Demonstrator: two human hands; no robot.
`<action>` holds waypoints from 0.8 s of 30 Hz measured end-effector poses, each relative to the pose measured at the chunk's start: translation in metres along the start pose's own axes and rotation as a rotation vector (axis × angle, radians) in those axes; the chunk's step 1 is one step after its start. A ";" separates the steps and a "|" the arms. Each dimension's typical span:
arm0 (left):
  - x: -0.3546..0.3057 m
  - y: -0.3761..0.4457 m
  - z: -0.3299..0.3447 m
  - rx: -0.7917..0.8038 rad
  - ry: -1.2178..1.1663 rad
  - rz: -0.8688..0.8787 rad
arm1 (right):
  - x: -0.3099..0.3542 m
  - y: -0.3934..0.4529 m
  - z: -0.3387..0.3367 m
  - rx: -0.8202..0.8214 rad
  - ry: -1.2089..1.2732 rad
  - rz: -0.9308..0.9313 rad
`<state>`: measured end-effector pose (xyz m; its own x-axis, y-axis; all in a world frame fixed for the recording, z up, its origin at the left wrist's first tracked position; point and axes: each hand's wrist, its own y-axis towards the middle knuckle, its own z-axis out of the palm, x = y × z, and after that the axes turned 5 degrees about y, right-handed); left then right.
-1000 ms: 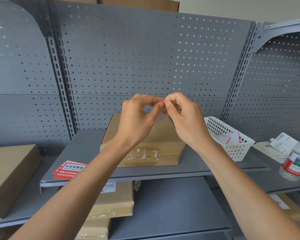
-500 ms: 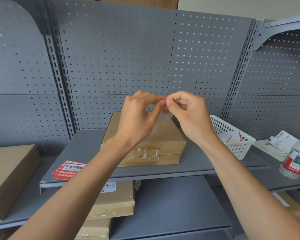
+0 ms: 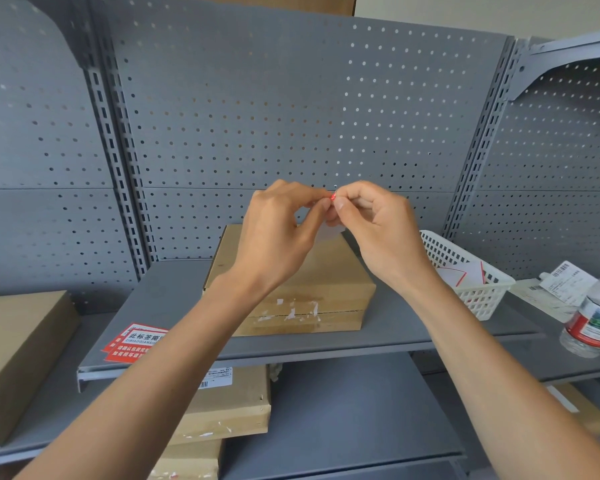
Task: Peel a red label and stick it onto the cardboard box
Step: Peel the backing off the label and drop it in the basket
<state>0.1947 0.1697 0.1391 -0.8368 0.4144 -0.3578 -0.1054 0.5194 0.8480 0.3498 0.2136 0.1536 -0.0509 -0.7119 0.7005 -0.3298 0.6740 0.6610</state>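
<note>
Both hands, left (image 3: 278, 233) and right (image 3: 378, 233), are pinching one label (image 3: 332, 196) at its red corner, above the box (image 3: 326, 271). Peeling seems underway; next, the backing needs separating, then pressing the label onto the box.

Both forearms are bare to the frame's edge, with short, unpainted fingernails.
</note>
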 end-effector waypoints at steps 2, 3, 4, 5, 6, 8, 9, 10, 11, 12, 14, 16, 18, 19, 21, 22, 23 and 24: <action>0.002 0.000 0.000 0.004 0.010 0.007 | -0.001 0.001 0.001 -0.004 -0.026 -0.007; 0.003 0.000 0.000 0.006 0.011 0.010 | -0.001 0.001 0.002 -0.006 -0.037 -0.012; 0.004 0.001 0.000 0.010 0.014 0.013 | -0.001 0.002 0.002 -0.008 -0.046 -0.016; 0.005 0.001 0.000 0.015 0.018 0.016 | -0.001 0.002 0.003 -0.008 -0.058 -0.019; 0.007 0.002 0.000 0.018 0.024 0.017 | -0.001 0.002 0.003 -0.006 -0.073 -0.025; 0.009 0.002 0.000 0.025 0.035 0.019 | -0.001 0.003 0.002 0.005 -0.106 -0.037; 0.009 0.003 -0.001 0.028 0.040 0.022 | -0.001 0.003 0.002 0.013 -0.120 -0.042; 0.009 0.003 -0.001 0.028 0.054 0.029 | -0.001 0.004 0.002 0.018 -0.129 -0.046; 0.009 0.003 -0.001 0.024 0.080 0.042 | -0.001 0.004 0.002 0.022 -0.136 -0.048; 0.010 0.003 -0.002 0.018 0.115 0.059 | -0.001 0.005 0.002 0.024 -0.139 -0.049; 0.011 0.003 -0.001 0.011 0.163 0.091 | -0.002 0.005 0.003 0.024 -0.140 -0.047; 0.013 0.004 -0.001 0.011 0.161 0.101 | -0.003 0.005 0.005 0.021 -0.140 -0.042; 0.015 0.005 0.000 0.009 0.142 0.102 | -0.004 0.006 0.006 0.014 -0.135 -0.031; 0.016 0.005 0.000 0.009 0.132 0.101 | -0.004 0.006 0.006 0.009 -0.127 -0.024; 0.017 0.005 0.000 0.014 0.111 0.087 | -0.005 0.007 0.007 -0.005 -0.106 -0.011; 0.017 0.005 0.000 0.019 0.094 0.071 | -0.005 0.007 0.008 -0.013 -0.094 -0.003; 0.017 0.006 0.000 0.025 0.070 0.044 | -0.005 0.007 0.009 -0.020 -0.080 0.005; 0.018 0.006 0.000 0.030 0.043 0.009 | -0.005 0.007 0.009 -0.028 -0.064 0.014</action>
<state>0.1793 0.1802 0.1384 -0.8600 0.3871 -0.3325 -0.0820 0.5383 0.8387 0.3392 0.2199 0.1525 -0.1158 -0.7132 0.6914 -0.3023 0.6883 0.6594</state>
